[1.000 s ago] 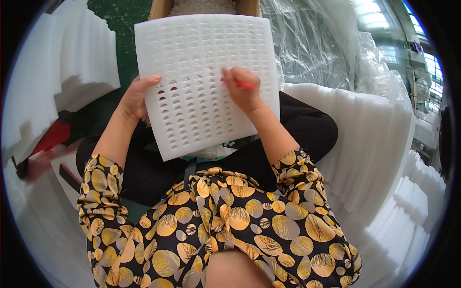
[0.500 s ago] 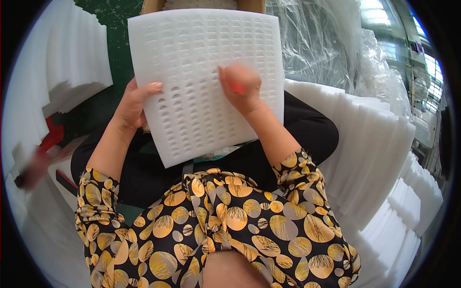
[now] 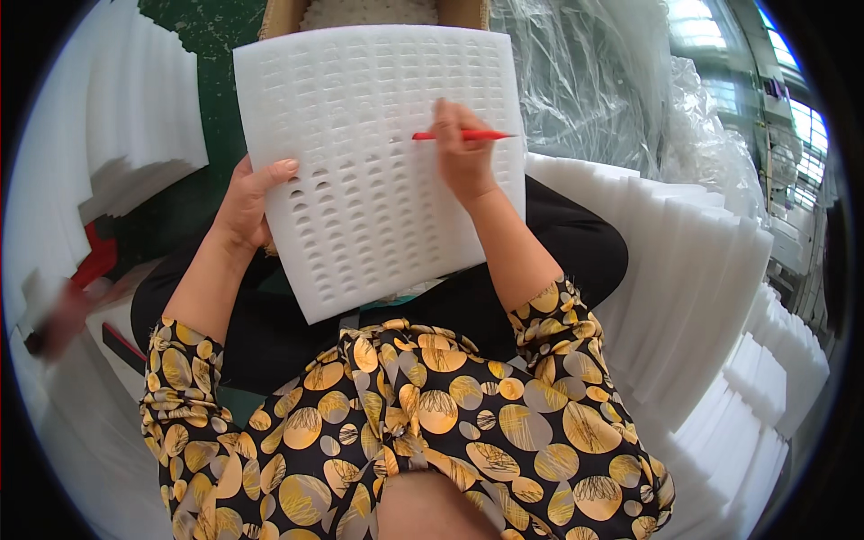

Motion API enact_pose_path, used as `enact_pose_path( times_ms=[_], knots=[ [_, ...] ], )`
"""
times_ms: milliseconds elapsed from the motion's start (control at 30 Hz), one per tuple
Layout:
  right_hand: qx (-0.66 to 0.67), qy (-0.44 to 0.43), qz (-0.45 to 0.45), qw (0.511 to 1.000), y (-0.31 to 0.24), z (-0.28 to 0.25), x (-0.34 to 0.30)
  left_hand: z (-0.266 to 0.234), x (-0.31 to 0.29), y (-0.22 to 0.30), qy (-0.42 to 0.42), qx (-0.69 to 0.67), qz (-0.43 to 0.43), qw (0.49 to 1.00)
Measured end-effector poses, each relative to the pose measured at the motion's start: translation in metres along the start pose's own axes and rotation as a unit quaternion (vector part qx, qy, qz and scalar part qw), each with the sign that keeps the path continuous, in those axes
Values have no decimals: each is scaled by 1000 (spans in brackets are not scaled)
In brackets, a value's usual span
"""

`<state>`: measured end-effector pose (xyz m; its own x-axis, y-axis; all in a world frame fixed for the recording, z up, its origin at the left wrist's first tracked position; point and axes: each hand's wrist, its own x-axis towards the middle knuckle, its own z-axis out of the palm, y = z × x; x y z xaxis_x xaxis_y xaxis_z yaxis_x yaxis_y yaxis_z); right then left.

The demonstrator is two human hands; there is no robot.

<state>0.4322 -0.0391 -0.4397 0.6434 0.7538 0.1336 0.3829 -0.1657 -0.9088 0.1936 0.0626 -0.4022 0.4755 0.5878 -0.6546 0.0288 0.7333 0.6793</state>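
Note:
A white foam sheet (image 3: 360,207) with rows of half-round cutouts leans over my lap. At its left edge my left hand (image 3: 256,198) grips it, thumb on top and fingers hidden underneath. Above the sheet's right half, my right hand (image 3: 463,153) is closed around a slim red pen-like tool (image 3: 490,135), whose pointed end faces left. Toward the lower left of the sheet the cutouts look open and dark; in the upper rows they appear as faint outlines. Whether the tool touches the foam I cannot tell.
Beyond the sheet's far edge stands a cardboard box (image 3: 373,13) with small white pieces inside. Stacks of white foam sheets rise at the right (image 3: 666,261) and the left (image 3: 144,99). Clear plastic wrapping (image 3: 585,81) lies at the far right. A blurred red object (image 3: 67,315) is at the left.
My right hand has moved slightly up and right, and the red tool now shows lengthwise. The sheet has shifted a little left and down, with my left hand still on it.

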Motion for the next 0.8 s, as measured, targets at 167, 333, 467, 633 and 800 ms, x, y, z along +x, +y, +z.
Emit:
enact_pose_path(
  times_ms=[167, 333, 467, 633, 800],
  knots=[
    [199, 30, 50, 978, 0, 6, 4, 4, -3, 4, -6, -16, -14, 1000],
    [150, 15, -13, 989, 5, 16, 6, 1, -1, 2, -15, -18, -12, 1000],
    [186, 11, 59, 981, 1, 18, 8, -3, 0, 0, -8, -37, -17, 999],
    [178, -21, 45, 983, -4, 25, 6, 0, -1, -1, -15, -25, -7, 1000],
    [117, -55, 0, 992, -9, 32, 7, -3, 2, -3, -13, -18, 9, 1000]
  ],
)
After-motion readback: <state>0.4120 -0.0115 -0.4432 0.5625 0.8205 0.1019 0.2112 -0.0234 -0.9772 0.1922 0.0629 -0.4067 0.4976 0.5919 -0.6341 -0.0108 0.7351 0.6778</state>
